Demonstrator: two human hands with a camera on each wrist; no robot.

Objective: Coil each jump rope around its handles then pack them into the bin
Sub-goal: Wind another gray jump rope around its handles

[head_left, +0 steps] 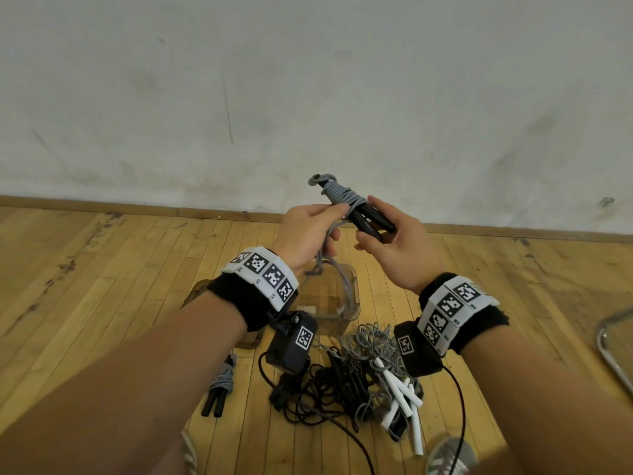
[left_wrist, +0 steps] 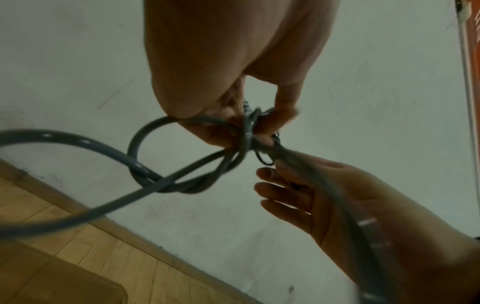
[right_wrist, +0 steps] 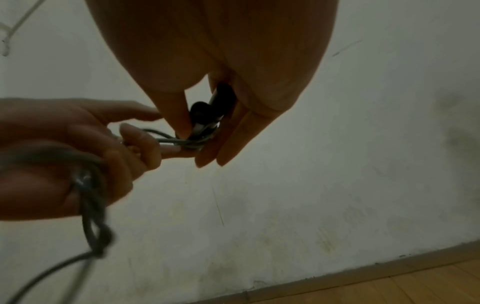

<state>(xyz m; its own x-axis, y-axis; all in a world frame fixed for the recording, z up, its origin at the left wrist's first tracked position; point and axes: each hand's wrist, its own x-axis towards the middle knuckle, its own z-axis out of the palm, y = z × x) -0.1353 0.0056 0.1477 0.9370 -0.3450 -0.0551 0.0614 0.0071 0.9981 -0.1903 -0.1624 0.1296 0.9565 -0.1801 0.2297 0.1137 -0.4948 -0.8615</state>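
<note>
A jump rope with two black handles [head_left: 373, 219] and grey cord coiled round their far end [head_left: 337, 193] is held up in front of the wall. My right hand [head_left: 368, 222] grips the handles between thumb and fingers; in the right wrist view the handles [right_wrist: 207, 111] show between its fingers. My left hand [head_left: 337, 228] pinches the loose grey cord [left_wrist: 155, 185] right beside the coil. The free cord hangs in loops toward the clear bin [head_left: 354, 286] on the floor below the hands.
A tangle of grey and black ropes [head_left: 356, 371] with white handles [head_left: 404, 395] lies on the wooden floor near me. One coiled rope with black handles [head_left: 219, 385] lies at the left. A metal chair frame [head_left: 613, 351] is at the right edge.
</note>
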